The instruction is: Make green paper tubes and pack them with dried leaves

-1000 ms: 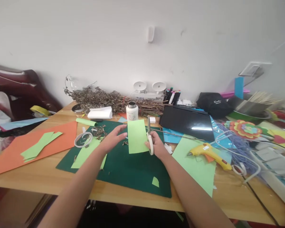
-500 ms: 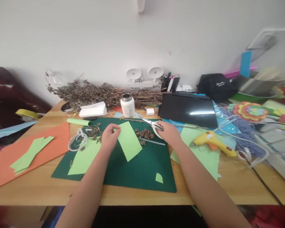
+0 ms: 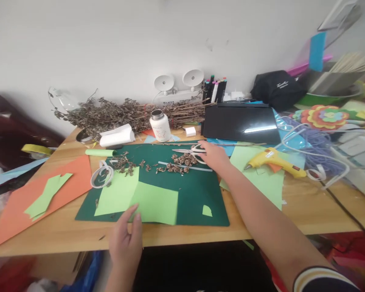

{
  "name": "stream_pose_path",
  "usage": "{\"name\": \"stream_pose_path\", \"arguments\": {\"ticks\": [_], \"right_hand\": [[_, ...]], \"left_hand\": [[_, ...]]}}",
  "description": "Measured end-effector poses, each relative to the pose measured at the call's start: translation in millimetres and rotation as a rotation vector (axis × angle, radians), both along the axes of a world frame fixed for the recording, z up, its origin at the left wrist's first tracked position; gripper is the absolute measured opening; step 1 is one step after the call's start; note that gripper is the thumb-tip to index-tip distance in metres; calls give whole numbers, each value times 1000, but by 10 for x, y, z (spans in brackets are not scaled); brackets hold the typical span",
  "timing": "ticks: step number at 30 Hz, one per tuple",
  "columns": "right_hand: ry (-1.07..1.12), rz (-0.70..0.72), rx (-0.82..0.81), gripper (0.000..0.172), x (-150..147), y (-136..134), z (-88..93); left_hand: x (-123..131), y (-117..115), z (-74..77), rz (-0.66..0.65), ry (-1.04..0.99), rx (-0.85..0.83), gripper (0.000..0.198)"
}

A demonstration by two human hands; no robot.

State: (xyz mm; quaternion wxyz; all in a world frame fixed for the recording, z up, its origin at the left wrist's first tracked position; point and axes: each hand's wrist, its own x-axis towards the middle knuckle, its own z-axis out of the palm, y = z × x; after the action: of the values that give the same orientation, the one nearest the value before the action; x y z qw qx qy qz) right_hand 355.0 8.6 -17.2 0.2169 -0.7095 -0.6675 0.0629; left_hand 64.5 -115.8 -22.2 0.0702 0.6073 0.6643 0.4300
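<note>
My left hand [image 3: 126,237] is at the table's front edge, thumb and fingers apart, beside the left edge of a light green paper sheet [image 3: 156,205]. That sheet lies over the front of the dark green cutting mat [image 3: 194,202] and overlaps another light green sheet [image 3: 118,194]. At the mat's back right, my right hand [image 3: 214,156] has its fingers on the white handles of the scissors [image 3: 197,153]. Their blades point left, low over the mat. Crumpled dried flower heads [image 3: 185,159] lie just below the scissors, along with a thin pale strip [image 3: 200,168].
A white bottle [image 3: 160,126] without a lid stands behind the mat, before bundled dried stems [image 3: 109,119]. To the right are a yellow glue gun [image 3: 275,163], a black panel [image 3: 240,123] and cords. A tape roll [image 3: 101,176] and orange paper [image 3: 69,178] are on the left.
My left hand has moved down toward me, and the raised green sheet is now low at the mat's front. My right hand has lowered the scissors toward the mat.
</note>
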Motion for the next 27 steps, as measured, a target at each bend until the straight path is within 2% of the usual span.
{"name": "stream_pose_path", "arguments": {"ticks": [4, 7, 10, 12, 14, 16, 20, 23, 27], "right_hand": [[18, 62, 82, 38, -112, -137, 191], [31, 239, 168, 35, -338, -464, 351], [-25, 532, 112, 41, -606, -895, 335], [-72, 608, 15, 49, -739, -1148, 226], [-107, 626, -65, 58, -809, -1331, 98], [-113, 612, -106, 60, -830, -1443, 2], [-71, 590, -102, 56, -836, -1541, -42], [-14, 591, -57, 47, -858, -1572, -29], [65, 546, 79, 29, -857, -1587, -22]], "left_hand": [[-98, -214, -163, -187, 245, -127, 44], [-106, -276, -236, -320, 451, -134, 52], [-105, -302, -285, -337, 571, -103, 47], [-122, -298, -304, -359, 617, -55, 41], [-156, -275, -306, -418, 653, 13, 37], [-199, -234, -294, -505, 669, 109, 36], [-268, -129, -239, -641, 621, 322, 37], [-263, -72, -162, -638, 555, 402, 37], [-191, -72, -38, -579, 404, 424, 41]]}}
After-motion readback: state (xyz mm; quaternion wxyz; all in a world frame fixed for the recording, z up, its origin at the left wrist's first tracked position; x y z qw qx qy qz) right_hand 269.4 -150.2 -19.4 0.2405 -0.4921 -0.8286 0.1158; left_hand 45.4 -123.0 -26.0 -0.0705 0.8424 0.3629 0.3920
